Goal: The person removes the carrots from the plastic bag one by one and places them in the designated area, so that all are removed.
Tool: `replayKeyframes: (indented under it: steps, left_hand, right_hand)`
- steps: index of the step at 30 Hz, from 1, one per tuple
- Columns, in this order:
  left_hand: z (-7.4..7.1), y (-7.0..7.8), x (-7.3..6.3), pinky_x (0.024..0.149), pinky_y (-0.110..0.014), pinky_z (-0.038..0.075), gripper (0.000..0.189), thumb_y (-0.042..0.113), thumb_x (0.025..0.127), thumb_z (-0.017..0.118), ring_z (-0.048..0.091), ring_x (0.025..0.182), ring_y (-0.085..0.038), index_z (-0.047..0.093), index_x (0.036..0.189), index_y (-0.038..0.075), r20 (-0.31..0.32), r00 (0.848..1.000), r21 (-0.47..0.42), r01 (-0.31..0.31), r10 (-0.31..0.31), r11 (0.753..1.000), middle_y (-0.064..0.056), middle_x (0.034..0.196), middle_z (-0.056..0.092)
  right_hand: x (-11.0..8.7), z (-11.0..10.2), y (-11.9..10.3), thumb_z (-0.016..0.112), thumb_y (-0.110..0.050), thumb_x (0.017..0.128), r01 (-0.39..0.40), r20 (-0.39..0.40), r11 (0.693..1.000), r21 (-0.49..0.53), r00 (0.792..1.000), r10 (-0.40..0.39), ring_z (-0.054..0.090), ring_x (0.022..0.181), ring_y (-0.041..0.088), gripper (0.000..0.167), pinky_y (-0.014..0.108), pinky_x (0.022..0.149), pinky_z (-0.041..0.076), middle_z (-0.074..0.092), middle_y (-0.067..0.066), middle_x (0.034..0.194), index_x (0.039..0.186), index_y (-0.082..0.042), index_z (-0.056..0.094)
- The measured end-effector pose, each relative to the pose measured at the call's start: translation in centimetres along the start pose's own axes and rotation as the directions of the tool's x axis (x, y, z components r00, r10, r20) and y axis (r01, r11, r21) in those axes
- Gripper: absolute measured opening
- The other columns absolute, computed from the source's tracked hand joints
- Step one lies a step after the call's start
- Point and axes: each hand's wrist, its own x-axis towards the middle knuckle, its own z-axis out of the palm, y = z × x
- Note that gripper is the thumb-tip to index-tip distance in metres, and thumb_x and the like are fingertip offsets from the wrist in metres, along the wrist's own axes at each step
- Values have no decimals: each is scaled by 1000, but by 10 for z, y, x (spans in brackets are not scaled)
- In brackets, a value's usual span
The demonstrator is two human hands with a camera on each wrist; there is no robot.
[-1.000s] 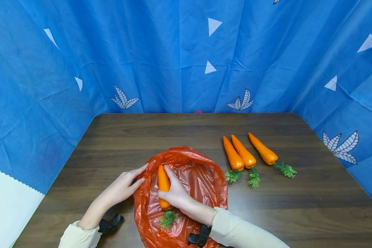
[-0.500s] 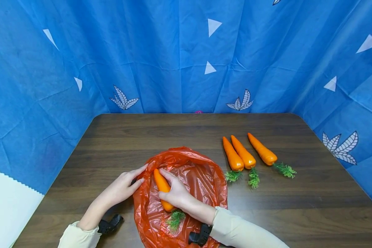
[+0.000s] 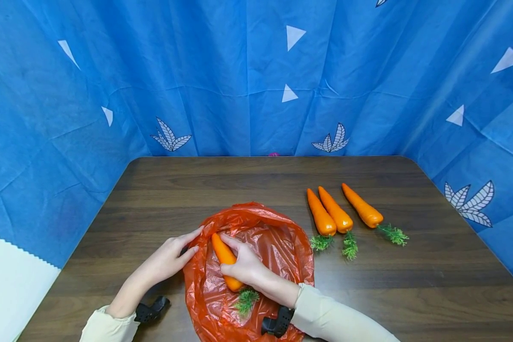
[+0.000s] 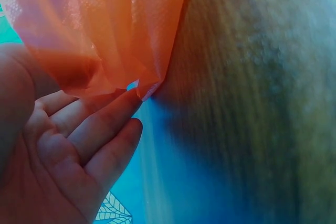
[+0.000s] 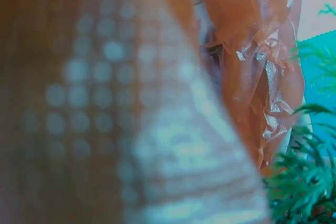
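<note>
A red plastic bag [image 3: 278,247] lies spread with its mouth facing up at the front middle of the table. Inside its mouth my right hand [image 3: 248,268] grips an orange carrot [image 3: 223,251], tilted with its tip up and left. The carrot's green leafy top [image 3: 247,301] hangs toward me, also showing as green leaves [image 5: 302,182] in the right wrist view. My left hand [image 3: 171,256] holds the bag's left rim with thumb and fingers. In the left wrist view the bag's thin edge [image 4: 121,35] drapes over the fingers [image 4: 100,135].
Three more carrots with green tops lie right of the bag: a left carrot [image 3: 322,213], a middle carrot [image 3: 336,209] and a right carrot [image 3: 362,206]. The dark wooden table [image 3: 410,285] ends at a blue patterned curtain [image 3: 222,71]. A white cloth [image 3: 13,280] shows at left.
The carrot in my right hand has tilted, its tip moving left and down and its leafy top swinging right. My left hand stays at the bag's rim.
</note>
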Motion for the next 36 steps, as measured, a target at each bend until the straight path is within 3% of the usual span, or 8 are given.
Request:
replayKeyframes:
  steps: [11,20,28,36]
  left_hand:
    - [0,-1,0,90,-47,44,51,11,93,59,53,113,-32,42,138,-4,-1,1000,12,-1,1,1000,-20,131,51]
    - [0,-1,0,91,-47,43,51,11,93,59,52,114,-32,41,138,-4,-3,1000,18,-3,3,1000,-20,131,50]
    - [1,-3,1,90,-46,44,51,10,93,59,54,113,-32,41,139,-4,5,1000,9,4,-4,1000,-20,132,49]
    - [0,-2,0,90,-46,44,51,11,94,58,54,112,-31,40,139,-4,6,1000,2,-6,6,1000,-20,132,50]
  right_hand:
    - [1,-5,-1,62,8,77,-54,21,992,116,998,52,48,116,21,71,30,81,47,43,13,139,142,-1,37]
    - [0,-13,-9,61,7,78,-126,64,948,291,992,112,51,111,22,70,32,81,49,46,15,136,143,-1,36]
    - [-4,-22,-18,59,5,78,-146,124,905,400,987,104,53,105,21,70,29,79,50,47,15,132,143,0,34]
    - [-5,-33,-29,56,5,79,-126,162,884,450,985,58,52,108,21,70,27,81,49,44,15,136,144,1,31]
